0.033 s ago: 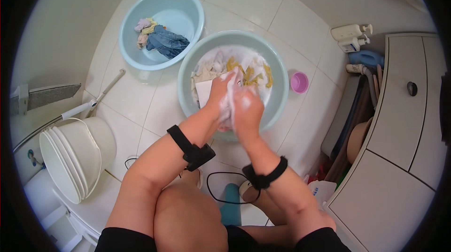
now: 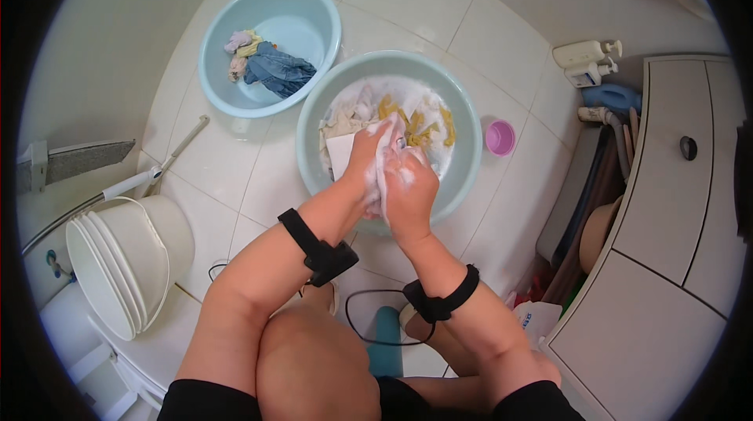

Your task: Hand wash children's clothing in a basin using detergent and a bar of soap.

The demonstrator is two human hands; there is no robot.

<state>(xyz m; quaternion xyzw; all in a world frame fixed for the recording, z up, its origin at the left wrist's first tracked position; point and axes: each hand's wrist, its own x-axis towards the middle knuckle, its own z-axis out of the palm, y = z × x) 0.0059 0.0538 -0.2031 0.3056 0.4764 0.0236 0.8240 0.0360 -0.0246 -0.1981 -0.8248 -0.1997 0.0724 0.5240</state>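
Note:
Both my hands are closed on a pale, soapy cloth (image 2: pixel 382 164) above the near part of a pale green basin (image 2: pixel 471 158). My left hand (image 2: pixel 364 156) grips it on the left, and my right hand (image 2: pixel 413 195) is pressed against it on the right with foam on its back. Under them the basin holds white suds, a mustard-yellow cloth (image 2: pixel 420 129) and a beige cloth (image 2: pixel 342 123). A flat white piece (image 2: pixel 338 151), perhaps a washboard, shows beside my left wrist. The lower part of the held cloth is hidden by my hands.
A light blue basin (image 2: pixel 327 9) with denim and small pastel cloths (image 2: pixel 280 70) stands at the far left. A pink cup (image 2: pixel 500 138) sits right of the green basin. A white bucket (image 2: pixel 166 225) is at left, a grey cabinet (image 2: pixel 667 225) at right. A black cable (image 2: pixel 351 319) loops near my feet.
My right hand has shifted slightly against the cloth and shows sharper, with more foam visible on it. My left hand and the basins stay in place.

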